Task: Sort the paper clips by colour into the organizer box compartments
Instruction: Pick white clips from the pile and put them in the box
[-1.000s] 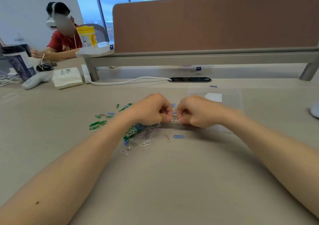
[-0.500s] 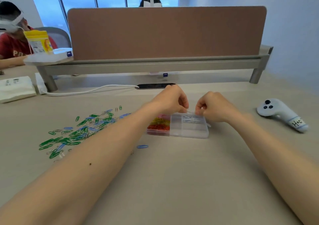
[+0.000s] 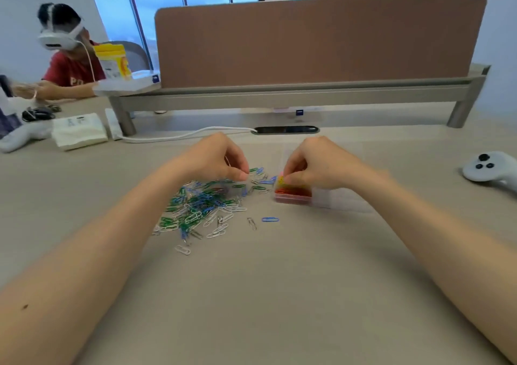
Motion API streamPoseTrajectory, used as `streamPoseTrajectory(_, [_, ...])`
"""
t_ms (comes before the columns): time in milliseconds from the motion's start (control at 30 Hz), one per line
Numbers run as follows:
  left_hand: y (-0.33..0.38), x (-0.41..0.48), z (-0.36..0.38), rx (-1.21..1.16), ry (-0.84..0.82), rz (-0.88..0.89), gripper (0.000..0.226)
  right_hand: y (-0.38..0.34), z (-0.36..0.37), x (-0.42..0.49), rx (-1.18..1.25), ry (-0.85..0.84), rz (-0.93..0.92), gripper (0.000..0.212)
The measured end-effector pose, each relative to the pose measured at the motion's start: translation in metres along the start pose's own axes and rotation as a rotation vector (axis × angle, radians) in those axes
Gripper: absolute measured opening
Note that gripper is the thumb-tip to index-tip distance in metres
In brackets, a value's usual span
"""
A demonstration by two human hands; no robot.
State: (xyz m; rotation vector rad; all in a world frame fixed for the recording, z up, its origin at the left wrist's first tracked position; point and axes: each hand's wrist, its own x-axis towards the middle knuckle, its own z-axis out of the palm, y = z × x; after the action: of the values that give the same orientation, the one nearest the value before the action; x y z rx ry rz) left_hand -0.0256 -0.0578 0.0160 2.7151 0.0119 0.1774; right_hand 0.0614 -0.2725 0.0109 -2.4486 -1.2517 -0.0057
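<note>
The fingers [image 3: 240,173] of the left hand [image 3: 215,160] are curled, with the thumb tip pressed to the forefinger tip just over the far edge of the pile of paper clips [image 3: 201,205]. Whether a clip sits between them I cannot tell. The fingers [image 3: 290,179] of the right hand [image 3: 319,163] are curled too. Their tips are down at the far left corner of the organizer box [image 3: 335,201], right at the yellow clips [image 3: 281,180] in that compartment. Motion blur hides whether they pinch one.

The box is clear plastic and lies on the worktop [image 3: 265,294] under and just near of the right hand. Its near left compartment holds red clips [image 3: 293,192]; the compartments further right are too blurred to read.

The pile lies left of the box, below the left hand. It is a loose mix of green, blue and white clips, spreading toward the near left. A single blue clip [image 3: 270,219] lies apart on the near side, between pile and box, with a silver clip [image 3: 251,223] just left of it.

Both forearms reach in from the near corners. On the right, well apart from the box, rests a white controller [image 3: 486,169]. Far across the worktop stands a brown divider screen [image 3: 319,37], with a black cable port [image 3: 286,129] in front of it and a white cable [image 3: 190,135] running left. At the far left are a tissue pack [image 3: 79,131] and a yellow tub [image 3: 113,61], and a person [image 3: 70,68] in a red shirt wearing a headset.
</note>
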Motion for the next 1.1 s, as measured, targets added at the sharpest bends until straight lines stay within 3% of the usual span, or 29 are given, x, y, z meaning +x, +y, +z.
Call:
streamPoseTrajectory(200, [-0.030, -0.051, 0.002, 0.067, -0.107, -0.070, 0.010, -0.054, 0.037, 0.021, -0.033, -0.153, -0.164, 0.016])
streamPoseTrajectory(367, [-0.029, -0.063, 0.009, 0.076, -0.092, -0.055, 0.014, -0.062, 0.058, 0.029, -0.052, -0.127, -0.160, 0.028])
streamPoseTrajectory(700, [-0.032, -0.063, 0.010, 0.135, -0.108, -0.155, 0.019, -0.067, 0.069, 0.026, 0.013, -0.155, -0.130, 0.006])
streamPoseTrajectory(900, [-0.032, -0.065, 0.007, 0.160, -0.078, -0.139, 0.017, -0.066, 0.067, 0.022, -0.023, -0.185, -0.125, 0.006])
streamPoseTrajectory(1100, [-0.029, -0.068, 0.004, 0.182, -0.154, -0.157, 0.025, -0.065, 0.056, 0.021, 0.000, -0.178, -0.124, 0.005])
